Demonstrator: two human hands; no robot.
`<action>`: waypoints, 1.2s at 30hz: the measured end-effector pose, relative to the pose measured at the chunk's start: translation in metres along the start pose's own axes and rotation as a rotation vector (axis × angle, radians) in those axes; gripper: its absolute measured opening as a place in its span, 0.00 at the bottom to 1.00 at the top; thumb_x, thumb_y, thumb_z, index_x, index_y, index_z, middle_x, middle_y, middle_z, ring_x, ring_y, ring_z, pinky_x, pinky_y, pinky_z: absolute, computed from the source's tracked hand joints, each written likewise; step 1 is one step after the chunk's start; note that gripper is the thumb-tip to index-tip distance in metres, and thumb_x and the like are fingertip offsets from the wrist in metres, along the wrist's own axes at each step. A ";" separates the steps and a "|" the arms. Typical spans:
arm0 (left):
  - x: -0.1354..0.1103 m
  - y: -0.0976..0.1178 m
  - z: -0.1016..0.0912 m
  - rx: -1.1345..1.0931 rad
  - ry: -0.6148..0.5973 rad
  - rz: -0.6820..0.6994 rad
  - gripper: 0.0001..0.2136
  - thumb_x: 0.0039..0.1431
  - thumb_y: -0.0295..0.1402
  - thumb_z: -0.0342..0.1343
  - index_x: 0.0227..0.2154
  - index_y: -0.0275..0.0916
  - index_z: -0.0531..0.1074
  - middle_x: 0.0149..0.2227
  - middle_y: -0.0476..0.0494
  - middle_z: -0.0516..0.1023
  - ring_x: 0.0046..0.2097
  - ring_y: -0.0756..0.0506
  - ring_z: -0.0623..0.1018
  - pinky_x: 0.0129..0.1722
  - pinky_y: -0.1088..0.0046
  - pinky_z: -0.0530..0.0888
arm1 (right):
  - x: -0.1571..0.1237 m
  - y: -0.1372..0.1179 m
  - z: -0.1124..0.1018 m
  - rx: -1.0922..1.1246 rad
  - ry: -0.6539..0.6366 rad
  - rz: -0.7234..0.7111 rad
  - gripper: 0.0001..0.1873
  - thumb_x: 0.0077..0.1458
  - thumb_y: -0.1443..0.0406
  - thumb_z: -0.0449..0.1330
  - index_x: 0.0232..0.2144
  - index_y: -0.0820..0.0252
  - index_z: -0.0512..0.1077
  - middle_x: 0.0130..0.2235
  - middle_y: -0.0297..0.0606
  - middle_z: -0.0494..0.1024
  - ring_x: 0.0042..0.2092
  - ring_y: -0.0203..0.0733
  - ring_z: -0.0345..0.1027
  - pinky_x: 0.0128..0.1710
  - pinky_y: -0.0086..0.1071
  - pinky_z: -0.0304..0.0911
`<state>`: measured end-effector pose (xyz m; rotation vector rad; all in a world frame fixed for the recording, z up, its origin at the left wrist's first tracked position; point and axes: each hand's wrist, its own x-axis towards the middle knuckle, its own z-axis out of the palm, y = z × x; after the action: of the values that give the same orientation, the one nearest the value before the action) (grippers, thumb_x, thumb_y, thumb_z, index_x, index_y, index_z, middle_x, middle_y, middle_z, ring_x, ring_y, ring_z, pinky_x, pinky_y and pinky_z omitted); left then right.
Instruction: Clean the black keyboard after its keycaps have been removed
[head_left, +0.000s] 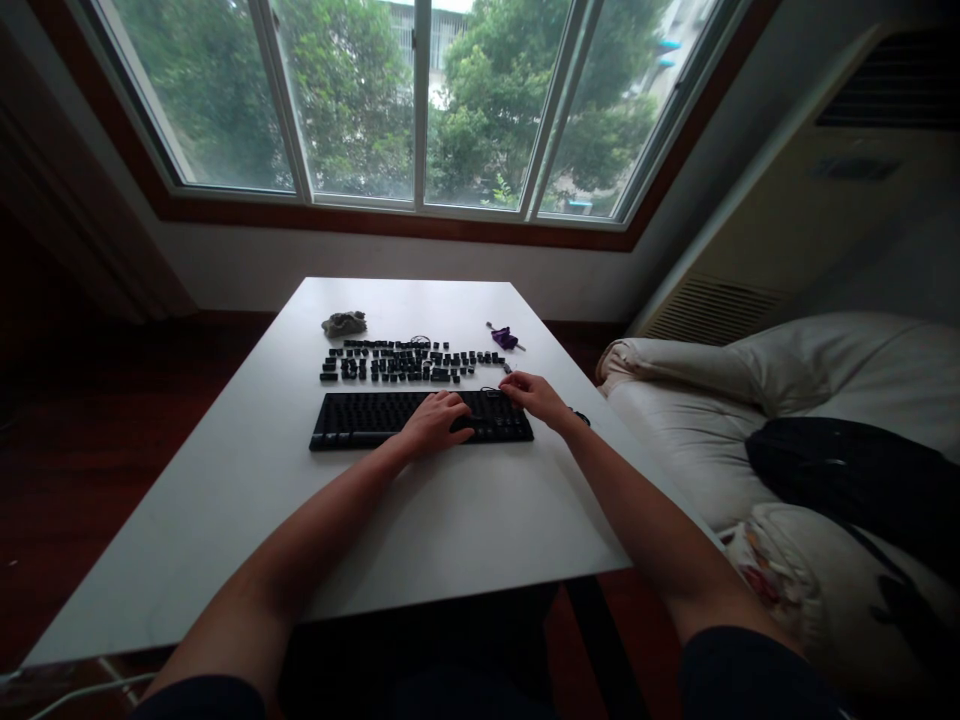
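Item: black keyboard (375, 418), lying flat on the white table (247, 480), just above the middle of the frame, long side running left to right. My left hand (433, 422) rests palm down on its right-centre part, fingers loosely spread and laid on the surface, gripping nothing. My right hand (534, 394) sits at the keyboard's upper right corner, fingers curled together toward that edge; whether the tips pinch something small there I cannot tell, the spot being too small and dark

Item: loose black keycaps (409, 362), set out in several rows on the table just beyond the keyboard, near it but apart, spanning roughly its width

Item: crumpled grey cloth (344, 323), at the upper left end of the keycap rows, lying on the table

Item: small purple tool (504, 338), at the upper right end of the keycap rows, just beyond my right hand, not touched

Item: both forearms bare, entering from the bottom of the frame and converging on the keyboard

Item: wide window (420, 100) with white frames across the top of the frame, green trees behind the glass

Item: white cushioned seat (750, 380) at the right of the frame, beside the table, a black garment (855, 480) lying on it

Item: pale air-conditioning unit (825, 200), upper right
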<state>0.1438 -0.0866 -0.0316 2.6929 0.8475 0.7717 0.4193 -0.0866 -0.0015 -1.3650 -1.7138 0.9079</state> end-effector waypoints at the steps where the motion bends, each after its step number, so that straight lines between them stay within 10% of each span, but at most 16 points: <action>1: 0.000 0.000 0.000 -0.004 -0.003 0.000 0.13 0.59 0.43 0.62 0.43 0.44 0.77 0.45 0.40 0.76 0.49 0.38 0.72 0.53 0.58 0.68 | 0.000 0.000 -0.001 0.021 -0.016 0.015 0.20 0.53 0.49 0.64 0.37 0.59 0.76 0.28 0.33 0.73 0.26 0.36 0.66 0.26 0.31 0.63; 13: 0.000 0.001 -0.001 0.051 -0.027 0.016 0.13 0.60 0.43 0.61 0.44 0.43 0.76 0.46 0.41 0.75 0.49 0.39 0.72 0.53 0.59 0.69 | -0.016 -0.011 0.005 -0.080 -0.173 -0.153 0.18 0.55 0.50 0.64 0.37 0.58 0.77 0.32 0.36 0.77 0.29 0.39 0.70 0.31 0.33 0.67; 29: 0.000 0.001 -0.001 0.066 -0.036 0.007 0.13 0.60 0.43 0.60 0.45 0.43 0.76 0.46 0.42 0.75 0.49 0.39 0.73 0.54 0.60 0.70 | -0.042 -0.021 0.013 -0.020 0.151 -0.214 0.15 0.60 0.54 0.59 0.41 0.58 0.75 0.31 0.34 0.73 0.30 0.37 0.67 0.31 0.31 0.65; 36: 0.000 0.000 -0.001 0.068 -0.042 0.008 0.14 0.61 0.44 0.60 0.45 0.43 0.76 0.46 0.42 0.75 0.49 0.40 0.73 0.54 0.59 0.69 | -0.030 -0.010 0.016 0.209 0.300 0.026 0.20 0.54 0.49 0.65 0.38 0.58 0.71 0.22 0.30 0.73 0.22 0.37 0.68 0.23 0.30 0.65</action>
<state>0.1433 -0.0866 -0.0311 2.7623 0.8692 0.6975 0.4057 -0.1191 -0.0038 -1.3111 -1.3394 0.8237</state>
